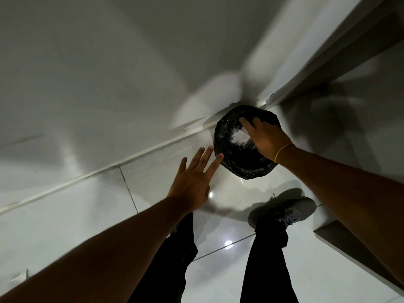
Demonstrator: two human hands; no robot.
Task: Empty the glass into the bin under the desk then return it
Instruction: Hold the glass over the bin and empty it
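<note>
We see the bin, round, lined with crinkled black plastic, standing on the floor by the wall; the glass inside its mouth, blurred.

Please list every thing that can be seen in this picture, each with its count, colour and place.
bin: one, lined with a black bag, on the floor by the wall, under the desk edge
glass: one, clear, upside down over the bin, in the right hand
floor: white glossy tiles
desk: one, pale, upper right
shoe: one visible, grey, right of centre
wristband: one, yellow, right wrist
left hand: open, beside the bin
right hand: holding the glass
</note>
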